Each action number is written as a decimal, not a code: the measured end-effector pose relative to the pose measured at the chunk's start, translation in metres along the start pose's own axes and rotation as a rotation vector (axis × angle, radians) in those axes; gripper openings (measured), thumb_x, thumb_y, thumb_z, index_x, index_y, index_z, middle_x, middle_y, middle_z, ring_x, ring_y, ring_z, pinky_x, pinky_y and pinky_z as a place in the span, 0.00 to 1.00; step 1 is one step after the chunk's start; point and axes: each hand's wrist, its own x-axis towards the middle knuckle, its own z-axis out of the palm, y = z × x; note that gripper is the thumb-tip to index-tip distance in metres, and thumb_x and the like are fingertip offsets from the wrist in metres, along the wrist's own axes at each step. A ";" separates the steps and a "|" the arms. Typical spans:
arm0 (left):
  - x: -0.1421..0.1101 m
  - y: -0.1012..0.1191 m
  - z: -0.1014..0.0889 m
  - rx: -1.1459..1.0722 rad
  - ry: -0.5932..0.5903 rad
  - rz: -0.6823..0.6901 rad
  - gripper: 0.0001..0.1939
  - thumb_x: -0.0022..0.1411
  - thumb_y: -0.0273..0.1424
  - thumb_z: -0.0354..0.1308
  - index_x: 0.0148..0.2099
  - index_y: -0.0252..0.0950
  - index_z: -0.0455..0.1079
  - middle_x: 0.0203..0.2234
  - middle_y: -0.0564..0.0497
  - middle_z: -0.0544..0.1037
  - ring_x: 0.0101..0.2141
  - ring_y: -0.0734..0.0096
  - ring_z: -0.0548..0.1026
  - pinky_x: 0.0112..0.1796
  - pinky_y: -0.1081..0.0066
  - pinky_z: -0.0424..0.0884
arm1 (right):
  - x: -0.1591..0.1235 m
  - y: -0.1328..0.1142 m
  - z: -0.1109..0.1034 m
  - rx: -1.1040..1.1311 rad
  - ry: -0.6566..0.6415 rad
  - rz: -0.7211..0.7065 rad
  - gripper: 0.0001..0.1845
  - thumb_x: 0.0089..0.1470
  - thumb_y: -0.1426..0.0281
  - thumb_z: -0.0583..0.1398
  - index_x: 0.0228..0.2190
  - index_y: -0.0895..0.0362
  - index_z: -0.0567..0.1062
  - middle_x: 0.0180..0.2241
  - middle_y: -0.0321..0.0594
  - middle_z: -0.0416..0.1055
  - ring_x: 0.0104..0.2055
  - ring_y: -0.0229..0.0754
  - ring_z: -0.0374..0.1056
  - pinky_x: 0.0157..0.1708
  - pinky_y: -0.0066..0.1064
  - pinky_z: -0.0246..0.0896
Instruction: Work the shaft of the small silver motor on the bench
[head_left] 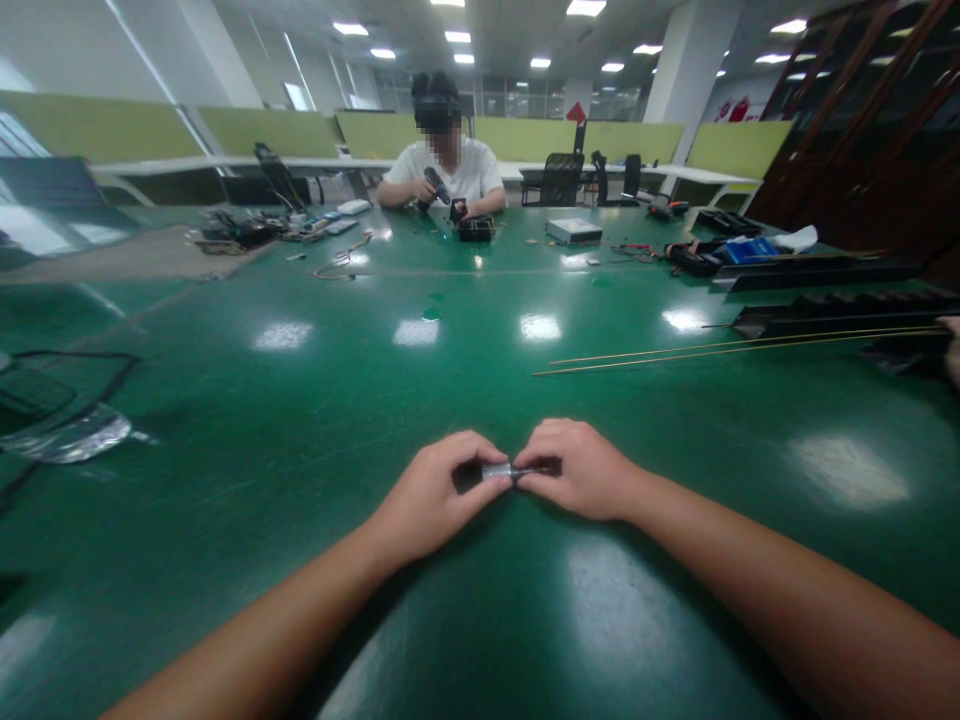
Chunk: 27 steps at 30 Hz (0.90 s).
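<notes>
Close in front of me, just above or on the green table, my left hand (442,490) pinches a small silver metal cylinder (496,471) between thumb and fingers. From its right end a thin dark part (536,469) runs into my right hand (577,468), whose thumb and fingers are closed on it. The two hands nearly touch at the fingertips. Too little of the piece shows to tell its exact kind, or whether the two parts are joined.
Two long thin rods (660,357) lie on the green table (337,400) ahead to the right, near black strips (840,315) and another person's hand (952,350). Across the table a person (450,165) holds a power tool (435,184). A clear plastic item (71,435) lies left.
</notes>
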 end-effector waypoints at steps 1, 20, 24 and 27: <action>0.000 0.000 0.000 0.010 -0.007 -0.007 0.07 0.63 0.34 0.61 0.43 0.38 0.75 0.37 0.49 0.79 0.39 0.65 0.76 0.41 0.68 0.71 | 0.000 0.000 0.000 0.004 -0.001 0.000 0.05 0.54 0.71 0.65 0.35 0.56 0.81 0.33 0.39 0.78 0.38 0.41 0.70 0.41 0.33 0.62; 0.000 -0.001 0.001 0.042 -0.025 -0.013 0.08 0.61 0.31 0.63 0.43 0.37 0.74 0.38 0.50 0.78 0.39 0.65 0.75 0.42 0.67 0.69 | -0.001 0.001 0.002 0.017 0.017 -0.005 0.05 0.53 0.71 0.65 0.34 0.57 0.81 0.32 0.39 0.78 0.37 0.41 0.69 0.40 0.32 0.61; 0.000 -0.002 0.001 0.038 -0.016 -0.007 0.08 0.60 0.31 0.64 0.43 0.37 0.74 0.38 0.50 0.78 0.39 0.65 0.75 0.42 0.67 0.69 | -0.001 0.001 0.002 0.005 0.015 -0.005 0.05 0.53 0.71 0.65 0.35 0.56 0.81 0.32 0.39 0.78 0.37 0.41 0.69 0.40 0.33 0.61; -0.001 -0.001 0.001 0.038 -0.010 -0.010 0.08 0.60 0.31 0.64 0.43 0.37 0.74 0.38 0.50 0.78 0.39 0.65 0.76 0.42 0.68 0.70 | -0.001 0.001 0.002 -0.010 0.023 0.010 0.05 0.52 0.71 0.65 0.34 0.56 0.81 0.32 0.39 0.78 0.37 0.41 0.69 0.40 0.33 0.61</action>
